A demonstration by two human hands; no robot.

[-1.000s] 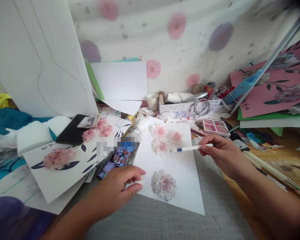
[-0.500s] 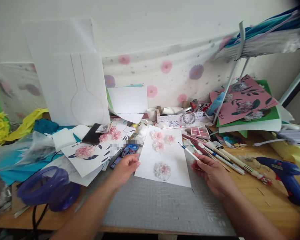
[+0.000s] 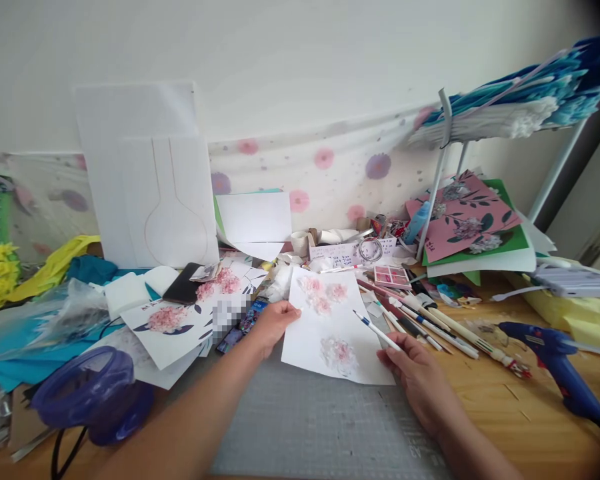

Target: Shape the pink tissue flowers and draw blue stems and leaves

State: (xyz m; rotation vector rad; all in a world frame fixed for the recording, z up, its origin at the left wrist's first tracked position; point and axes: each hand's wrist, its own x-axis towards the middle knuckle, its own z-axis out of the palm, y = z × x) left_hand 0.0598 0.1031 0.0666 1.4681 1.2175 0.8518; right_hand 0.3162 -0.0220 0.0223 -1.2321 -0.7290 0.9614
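Note:
A white paper sheet (image 3: 303, 347) carries pale pink, ruffled flower clusters (image 3: 339, 353), one low and several bunched near its top. My left hand (image 3: 277, 323) pinches the sheet's left edge between thumb and fingertips. In my right hand (image 3: 407, 363) is a slim white pen (image 3: 379, 331) with a blue band and a dark tip, slanting up and left over the sheet's right side. The fingers of that hand are also close to the paper's right edge; whether they touch it I cannot tell. Beneath the sheet lies a grey cutting mat (image 3: 300, 420).
Pens and brushes (image 3: 430, 327) lie to the right, beyond them a blue glue gun (image 3: 545, 353). On the left are a purple ring-shaped object (image 3: 90, 393), flower-decorated sheets (image 3: 165, 347) and a phone (image 3: 243, 327). A board with a vase outline (image 3: 130, 180) leans on the wall.
My left hand has moved right and closed on the sheet's edge, and the sheet has turned slightly. My right hand still holds the pen over it. The camera view has shifted.

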